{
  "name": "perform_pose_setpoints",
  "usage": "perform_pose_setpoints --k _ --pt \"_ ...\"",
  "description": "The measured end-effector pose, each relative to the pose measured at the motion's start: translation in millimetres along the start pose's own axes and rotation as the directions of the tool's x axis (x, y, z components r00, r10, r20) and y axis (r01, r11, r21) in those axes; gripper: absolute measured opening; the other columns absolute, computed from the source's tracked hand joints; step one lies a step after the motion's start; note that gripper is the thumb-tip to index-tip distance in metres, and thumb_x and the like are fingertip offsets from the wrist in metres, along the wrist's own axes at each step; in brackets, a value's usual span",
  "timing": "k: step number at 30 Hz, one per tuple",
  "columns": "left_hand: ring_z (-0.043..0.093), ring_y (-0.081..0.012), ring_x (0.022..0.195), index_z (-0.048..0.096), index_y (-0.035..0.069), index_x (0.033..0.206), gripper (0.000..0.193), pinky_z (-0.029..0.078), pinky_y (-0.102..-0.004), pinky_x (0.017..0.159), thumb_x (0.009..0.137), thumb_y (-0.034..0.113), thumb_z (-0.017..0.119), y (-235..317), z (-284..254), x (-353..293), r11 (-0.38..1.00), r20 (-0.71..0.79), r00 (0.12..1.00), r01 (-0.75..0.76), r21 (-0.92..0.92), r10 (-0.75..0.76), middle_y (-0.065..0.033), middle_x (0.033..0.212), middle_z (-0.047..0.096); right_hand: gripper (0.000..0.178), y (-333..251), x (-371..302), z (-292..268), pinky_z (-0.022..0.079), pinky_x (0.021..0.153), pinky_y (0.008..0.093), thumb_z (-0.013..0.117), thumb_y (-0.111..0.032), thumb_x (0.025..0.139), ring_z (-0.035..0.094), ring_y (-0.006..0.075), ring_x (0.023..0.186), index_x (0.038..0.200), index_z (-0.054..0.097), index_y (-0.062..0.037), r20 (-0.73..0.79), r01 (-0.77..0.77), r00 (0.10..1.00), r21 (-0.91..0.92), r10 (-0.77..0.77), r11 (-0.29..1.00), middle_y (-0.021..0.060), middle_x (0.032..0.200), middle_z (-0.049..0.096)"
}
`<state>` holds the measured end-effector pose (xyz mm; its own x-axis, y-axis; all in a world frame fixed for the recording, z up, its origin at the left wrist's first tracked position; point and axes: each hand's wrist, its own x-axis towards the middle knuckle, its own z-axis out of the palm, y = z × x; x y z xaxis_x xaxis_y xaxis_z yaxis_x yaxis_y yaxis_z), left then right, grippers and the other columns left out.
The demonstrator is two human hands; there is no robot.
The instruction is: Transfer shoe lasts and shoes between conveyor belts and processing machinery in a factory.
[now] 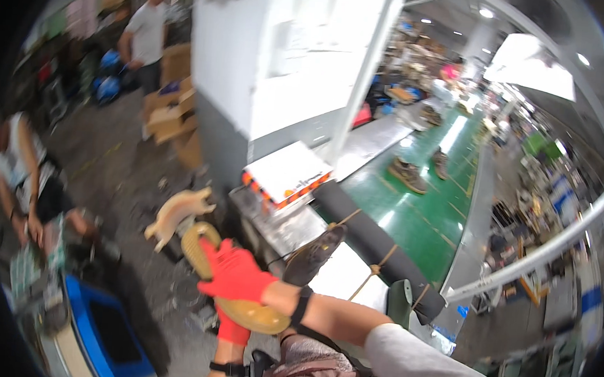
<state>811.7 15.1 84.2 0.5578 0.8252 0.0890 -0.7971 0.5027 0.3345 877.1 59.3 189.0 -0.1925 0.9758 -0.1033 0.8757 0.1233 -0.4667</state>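
A shoe with a tan sole (pixel 247 316) is held in front of my body, its sole facing up. My right hand (pixel 240 272), in a red glove, lies across the middle of the shoe and grips it. My left hand (pixel 232 329), also red-gloved, holds the same shoe at its near side; its fingers are largely hidden behind the sole. Just beyond the toe stands a beige, curved piece (pixel 177 215), whose kind I cannot make out. A dark shoe (pixel 317 254) leans on the bench edge to the right of my hands.
A green conveyor belt (pixel 412 217) carries several shoes on the right, with a dark roller (pixel 378 250) tied with cord at its near end. A white box (pixel 289 176) sits by a pillar (pixel 225 78). A person sits at left; another stands near cardboard boxes (pixel 170 116). A blue-framed bin (pixel 106 329) is at lower left.
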Motion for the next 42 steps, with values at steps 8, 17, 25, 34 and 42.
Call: perform_pose_setpoints --k 8,17,25,34,42 --pt "0.041 -0.0268 0.14 0.026 0.014 0.158 0.061 0.031 -0.0458 0.118 0.108 0.049 0.028 -1.9 -57.7 -37.8 0.97 -0.031 0.998 0.068 0.233 -0.062 -0.008 0.156 0.039 0.105 10.4 -34.4 21.4 0.047 0.091 0.049 0.073 -0.047 0.077 0.053 0.0449 0.11 0.159 0.018 -0.009 -0.216 0.043 0.976 0.032 -0.035 0.999 0.0353 0.134 0.041" --pt "0.042 -0.0272 0.138 0.031 0.014 0.153 0.061 0.038 -0.0459 0.113 0.105 0.051 0.036 0.7 -93.0 -43.7 0.844 -0.025 1.0 0.011 0.536 0.003 -0.0119 0.154 0.039 0.106 10.8 -43.9 35.2 0.044 0.094 0.05 0.071 -0.046 0.08 0.049 0.0448 0.117 0.161 0.012 -0.0116 -0.259 0.039 0.966 0.054 -0.024 0.998 0.034 0.139 0.036" --pt "0.046 -0.0278 0.134 0.037 0.01 0.148 0.057 0.04 -0.0439 0.111 0.102 0.042 0.042 -2.2 -52.8 -29.9 0.841 -0.076 0.997 0.034 0.54 0.008 -0.0141 0.149 0.044 0.104 6.6 -54.7 48.0 0.035 0.108 0.0533 0.071 -0.047 0.083 0.038 0.0494 0.135 0.162 0.009 -0.0185 -0.335 0.012 0.942 0.067 0.011 0.998 0.0341 0.153 0.026" --pt "0.049 -0.0284 0.13 0.044 0.005 0.142 0.052 0.041 -0.0418 0.108 0.098 0.033 0.05 12.0 -47.4 -54.6 0.816 -0.141 0.99 0.082 0.573 0.0 -0.0165 0.144 0.05 0.103 -6.3 -89.1 38.8 0.028 0.116 0.0536 0.074 -0.045 0.08 0.03 0.0497 0.142 0.161 0.015 -0.018 -0.418 0.068 0.908 0.178 0.013 0.982 0.0325 0.154 0.026" --pt "0.052 -0.029 0.127 0.05 0.001 0.137 0.048 0.043 -0.0398 0.106 0.095 0.024 0.057 79.1 -71.7 -187.7 0.621 -0.421 0.904 0.37 0.691 -0.071 -0.0187 0.139 0.055 0.097 32.7 -151.6 90.7 0.024 0.122 0.0421 0.065 -0.05 0.092 0.025 0.0327 0.15 0.162 0.01 -0.0116 -0.271 0.178 0.943 0.902 0.195 0.394 0.0243 0.162 0.02"
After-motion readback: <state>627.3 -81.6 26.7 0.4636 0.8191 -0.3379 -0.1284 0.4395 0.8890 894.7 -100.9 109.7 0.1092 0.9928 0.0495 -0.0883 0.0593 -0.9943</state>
